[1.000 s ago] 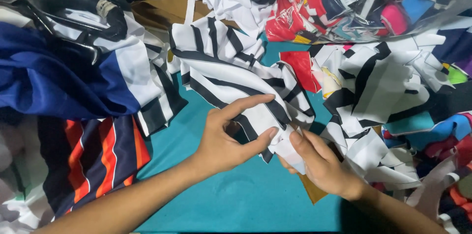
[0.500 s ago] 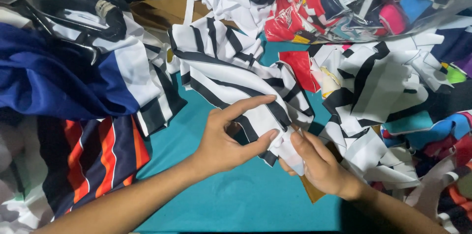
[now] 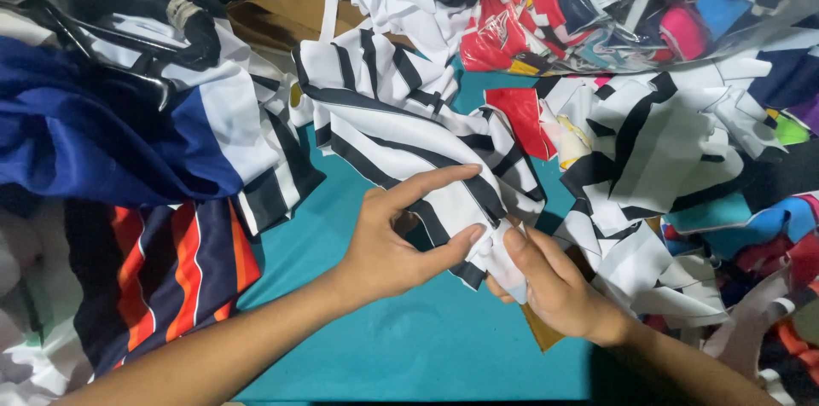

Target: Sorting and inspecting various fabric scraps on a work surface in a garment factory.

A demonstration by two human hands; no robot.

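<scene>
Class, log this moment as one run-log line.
left hand: pinching black-and-white striped fabric piece | right hand: gripping same corner | surface: teal table

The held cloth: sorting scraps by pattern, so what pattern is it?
White with black stripes, seen in the head view, cloth.

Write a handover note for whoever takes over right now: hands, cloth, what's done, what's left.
Left hand: thumb and fingers pinch the near edge of the black-and-white striped cloth, forefinger stretched along it.
Right hand: fingers grip the same edge right beside the left.
The cloth lies spread on the teal table, running away from the hands.
Blue cloth and orange-striped cloth lie to the left; a scrap pile to the right.
Done: edge gathered in both hands.
Left: most of the cloth is still loose and rumpled.
</scene>
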